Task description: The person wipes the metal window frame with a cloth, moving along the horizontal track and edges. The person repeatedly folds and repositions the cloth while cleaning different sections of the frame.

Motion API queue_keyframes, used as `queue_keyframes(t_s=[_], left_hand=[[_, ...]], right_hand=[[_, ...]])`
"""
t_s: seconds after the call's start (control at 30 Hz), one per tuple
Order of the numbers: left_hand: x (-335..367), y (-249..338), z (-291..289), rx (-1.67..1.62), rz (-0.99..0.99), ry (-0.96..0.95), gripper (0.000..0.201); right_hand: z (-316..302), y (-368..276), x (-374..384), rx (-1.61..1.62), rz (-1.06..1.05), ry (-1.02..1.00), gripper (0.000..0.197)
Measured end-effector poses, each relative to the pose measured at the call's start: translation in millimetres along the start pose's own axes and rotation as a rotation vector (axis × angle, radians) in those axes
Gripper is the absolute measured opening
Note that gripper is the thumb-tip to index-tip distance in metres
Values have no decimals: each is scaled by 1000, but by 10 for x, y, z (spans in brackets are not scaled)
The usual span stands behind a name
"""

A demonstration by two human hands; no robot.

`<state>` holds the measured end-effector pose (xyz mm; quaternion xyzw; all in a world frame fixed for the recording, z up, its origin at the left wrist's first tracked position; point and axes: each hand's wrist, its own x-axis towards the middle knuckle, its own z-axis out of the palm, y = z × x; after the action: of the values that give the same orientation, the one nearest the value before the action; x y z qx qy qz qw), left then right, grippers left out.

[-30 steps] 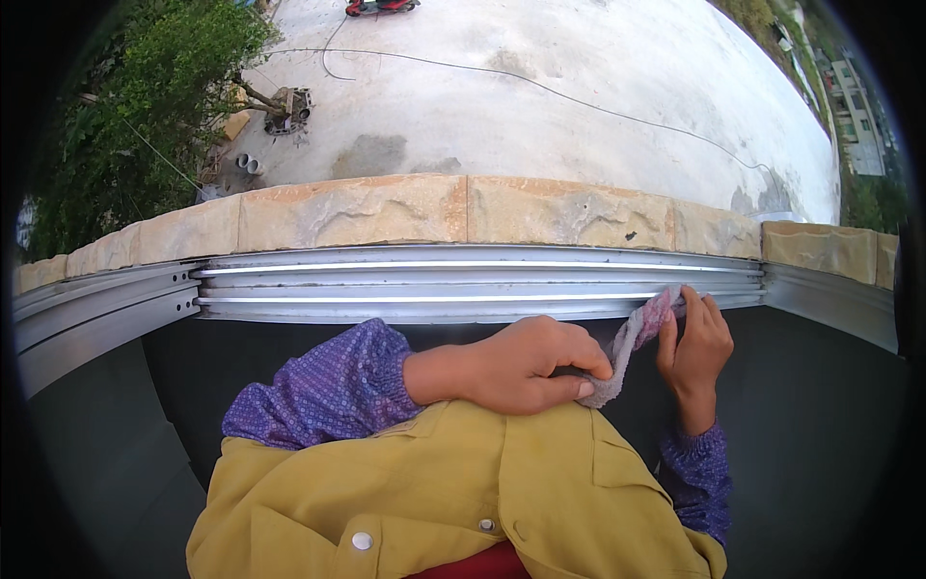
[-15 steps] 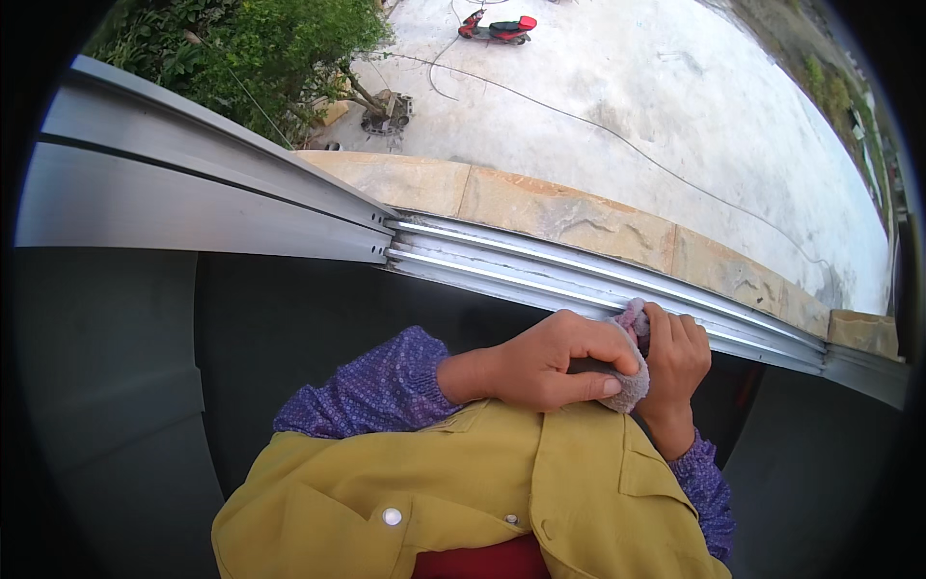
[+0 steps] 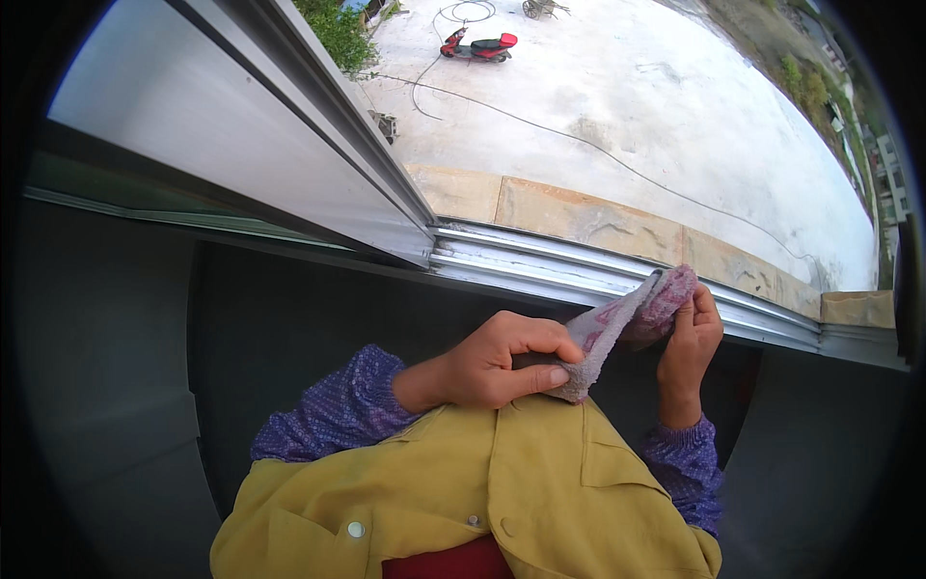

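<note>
A greyish-pink cleaning cloth [image 3: 617,326] is stretched between my two hands, just in front of the window track. Its lower left end is pinched between the thumb and fingers of my left hand [image 3: 502,362], close to my yellow top. My right hand [image 3: 693,338] grips the upper right end, where the pink patterned side shows. Behind the cloth runs the silvery metal window track [image 3: 540,270], with several parallel rails. The cloth covers a part of the track. Some fingers of both hands are hidden.
A metal-framed sliding window sash [image 3: 289,125] stands at the left end of the track. Beyond the track lies a tan stone ledge [image 3: 588,217]. Far below, a red scooter [image 3: 477,46] and a long cable [image 3: 579,135] are on pale ground. A dark wall [image 3: 106,318] is at left.
The cloth, bunched up between my hands before, is now spread out. My hands have moved apart, the left one leftward. The view has shifted, and the sash looms larger at the left.
</note>
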<state>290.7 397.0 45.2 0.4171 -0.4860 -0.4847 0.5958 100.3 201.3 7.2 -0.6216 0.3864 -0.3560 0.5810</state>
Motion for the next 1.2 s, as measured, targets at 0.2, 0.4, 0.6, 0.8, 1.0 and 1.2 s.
queue_keyframes(t_s=[0.2,0.4,0.6,0.8,1.0,1.2], left_hand=[[407,-209,320,78,-13,-205,20],[847,-436,601,68,-85,-354,27],[1041,-495,737,29,-123,-417,27],[1021,-460,716,72,-8,-308,22],[811,-378,564,119,-89,-224,22],[605,-290,420,52,-75,-127,21]], right_hand=[[-849,262,41,676,289,18,26],[-1722,59,37,752,172,76,33],[-1907,-443,198,-2,-265,231,19],[-1697,-530,621,-918,-598,-37,14],[-1190,-143,654,-1130,-602,-375,13],[-953,-256,730,-1220,-560,-614,9]])
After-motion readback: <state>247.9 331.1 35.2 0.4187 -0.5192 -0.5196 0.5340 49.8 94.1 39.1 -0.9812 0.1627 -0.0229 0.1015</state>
